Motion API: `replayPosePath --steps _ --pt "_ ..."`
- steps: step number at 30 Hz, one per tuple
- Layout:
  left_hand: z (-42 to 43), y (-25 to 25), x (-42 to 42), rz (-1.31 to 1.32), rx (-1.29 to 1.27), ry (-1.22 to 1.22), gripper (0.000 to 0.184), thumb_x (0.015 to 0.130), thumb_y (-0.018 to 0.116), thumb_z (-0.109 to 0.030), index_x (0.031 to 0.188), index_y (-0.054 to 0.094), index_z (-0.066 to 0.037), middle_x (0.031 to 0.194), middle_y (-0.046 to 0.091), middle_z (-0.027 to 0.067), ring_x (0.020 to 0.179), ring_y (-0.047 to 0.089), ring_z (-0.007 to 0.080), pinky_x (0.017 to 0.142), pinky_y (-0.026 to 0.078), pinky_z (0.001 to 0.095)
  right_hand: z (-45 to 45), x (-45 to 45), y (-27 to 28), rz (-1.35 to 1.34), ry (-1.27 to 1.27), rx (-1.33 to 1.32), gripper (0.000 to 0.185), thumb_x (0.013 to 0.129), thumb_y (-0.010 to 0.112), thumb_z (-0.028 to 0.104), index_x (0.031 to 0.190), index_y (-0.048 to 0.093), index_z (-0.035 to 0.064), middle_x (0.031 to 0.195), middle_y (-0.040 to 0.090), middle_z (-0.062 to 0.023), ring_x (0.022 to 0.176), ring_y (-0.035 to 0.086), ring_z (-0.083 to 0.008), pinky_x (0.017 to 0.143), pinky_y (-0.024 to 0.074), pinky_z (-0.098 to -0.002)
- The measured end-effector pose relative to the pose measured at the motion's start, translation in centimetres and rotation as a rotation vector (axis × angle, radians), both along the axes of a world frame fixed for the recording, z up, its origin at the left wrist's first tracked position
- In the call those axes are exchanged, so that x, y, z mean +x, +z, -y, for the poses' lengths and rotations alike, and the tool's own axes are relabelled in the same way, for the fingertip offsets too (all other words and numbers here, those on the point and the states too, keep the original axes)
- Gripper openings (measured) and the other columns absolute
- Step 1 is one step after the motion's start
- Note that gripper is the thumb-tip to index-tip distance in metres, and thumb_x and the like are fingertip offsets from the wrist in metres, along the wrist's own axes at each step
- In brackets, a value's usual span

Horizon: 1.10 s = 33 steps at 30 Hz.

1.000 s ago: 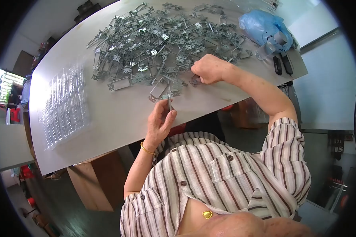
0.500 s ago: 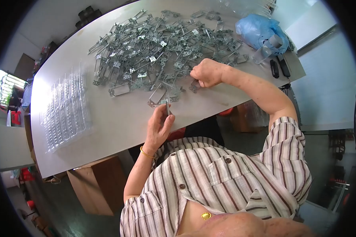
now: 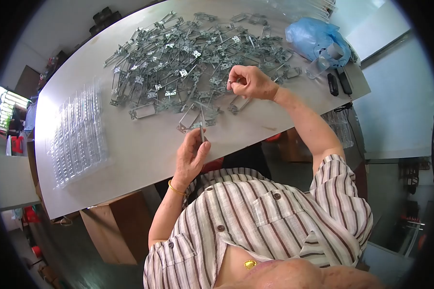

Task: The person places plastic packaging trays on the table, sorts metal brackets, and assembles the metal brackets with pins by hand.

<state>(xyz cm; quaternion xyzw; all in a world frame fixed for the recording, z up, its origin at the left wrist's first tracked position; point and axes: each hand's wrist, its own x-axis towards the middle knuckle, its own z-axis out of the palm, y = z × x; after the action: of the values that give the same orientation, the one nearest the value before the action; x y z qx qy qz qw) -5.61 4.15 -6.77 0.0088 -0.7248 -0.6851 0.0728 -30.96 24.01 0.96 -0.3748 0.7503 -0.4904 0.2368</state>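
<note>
Jutting from the left hand point(image 3: 191, 155) is a thin grey metal piece point(image 3: 202, 134).

The metal parts point(image 3: 183, 72) are seen in silver-grey, flecked with white glints, against a bench point(image 3: 130, 144) toned pale grey. The cream shirt point(image 3: 241, 207) is patterned with brown and grey stripes, and yellow gold is shown by the bracelet point(image 3: 176, 188) and the pendant point(image 3: 250, 264). Blue is carried by the bag point(image 3: 308, 36), black by 2 slim objects point(image 3: 332, 84), brown by the cardboard box point(image 3: 118, 226), while the clear plastic tray point(image 3: 79, 135) is patterned in rows of bright marks.
</note>
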Motion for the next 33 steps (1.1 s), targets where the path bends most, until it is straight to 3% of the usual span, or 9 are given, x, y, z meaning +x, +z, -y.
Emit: replayPosePath --steps 6,12,16,20,23,26,29,33 --pt "0.1 0.3 0.0 0.014 -0.041 0.009 0.040 0.105 0.065 -0.021 0.136 0.054 0.002 0.104 0.060 -0.0006 0.093 0.055 0.0067 0.086 0.045 0.0224 0.8 0.0 -2.0 0.533 -0.037 -0.357 0.011 0.097 0.063 0.012 0.103 0.058 0.0042 0.093 0.070 -0.0102 0.062 0.064 -0.0090 0.056 0.0543 -0.0262" --pt "0.4 -0.7 -0.2 0.001 -0.022 0.024 0.041 0.106 0.065 -0.020 0.138 0.054 0.003 0.104 0.062 0.0001 0.091 0.056 0.0070 0.084 0.047 0.0228 2.0 2.4 -3.1 0.757 -0.057 -0.525 0.012 0.098 0.064 0.012 0.106 0.057 0.0060 0.093 0.069 -0.0099 0.060 0.062 -0.0083 0.056 0.0546 -0.0263" --pt "0.5 -1.3 -0.5 -0.026 0.092 0.020 0.046 0.106 0.065 -0.026 0.140 0.053 0.003 0.104 0.064 0.0019 0.091 0.059 0.0082 0.082 0.050 0.0253 2.2 5.8 -2.3 0.669 -0.003 -0.475 0.016 0.098 0.062 0.006 0.114 0.058 0.0039 0.102 0.067 -0.0088 0.068 0.061 -0.0070 0.061 0.0538 -0.0253" --pt "1.6 -0.2 0.0 -0.012 0.448 -0.023 0.050 0.108 0.059 -0.031 0.143 0.052 0.004 0.100 0.066 0.0071 0.085 0.062 0.0133 0.075 0.050 0.0271 2.1 9.5 -1.4 0.488 -0.013 -0.392 0.027 0.099 0.060 0.003 0.126 0.058 -0.0002 0.105 0.065 -0.0056 0.076 0.060 -0.0075 0.065 0.0529 -0.0248" --pt "2.9 0.8 0.6 -0.083 0.764 -0.050 0.056 0.110 0.049 -0.037 0.143 0.051 0.007 0.092 0.067 0.0107 0.075 0.062 0.0192 0.066 0.049 0.0287 1.2 11.1 -2.5 0.378 0.003 -0.357 0.025 0.100 0.059 0.002 0.125 0.059 0.0013 0.105 0.064 -0.0041 0.078 0.060 -0.0069 0.067 0.0528 -0.0241" --pt "5.3 0.8 1.5 -0.148 0.931 -0.171 0.058 0.110 0.044 -0.041 0.139 0.055 0.008 0.081 0.061 0.0069 0.066 0.055 0.0171 0.060 0.044 0.0281 2.1 13.8 -3.1 0.298 -0.032 -0.292 0.021 0.101 0.059 0.002 0.123 0.060 0.0035 0.103 0.065 -0.0024 0.080 0.060 -0.0061 0.069 0.0525 -0.0235" --pt "6.6 0.9 2.7 -0.087 0.976 -0.120 0.056 0.110 0.041 -0.042 0.129 0.060 0.008 0.073 0.054 0.0038 0.060 0.047 0.0140 0.056 0.039 0.0275 4.2 16.4 -3.5 0.105 -0.082 -0.198 0.015 0.102 0.063 0.005 0.116 0.059 0.0039 0.097 0.064 -0.0003 0.079 0.059 -0.0070 0.071 0.0516 -0.0244" --pt "7.4 1.5 5.1 -0.054 0.605 0.117 0.052 0.110 0.041 -0.041 0.115 0.064 0.006 0.069 0.049 0.0018 0.058 0.041 0.0110 0.055 0.033 0.0262 6.8 17.9 -5.6 -0.043 -0.024 -0.161 0.013 0.102 0.064 0.009 0.112 0.058 0.0041 0.090 0.064 -0.0028 0.079 0.060 -0.0077 0.068 0.0518 -0.0260"
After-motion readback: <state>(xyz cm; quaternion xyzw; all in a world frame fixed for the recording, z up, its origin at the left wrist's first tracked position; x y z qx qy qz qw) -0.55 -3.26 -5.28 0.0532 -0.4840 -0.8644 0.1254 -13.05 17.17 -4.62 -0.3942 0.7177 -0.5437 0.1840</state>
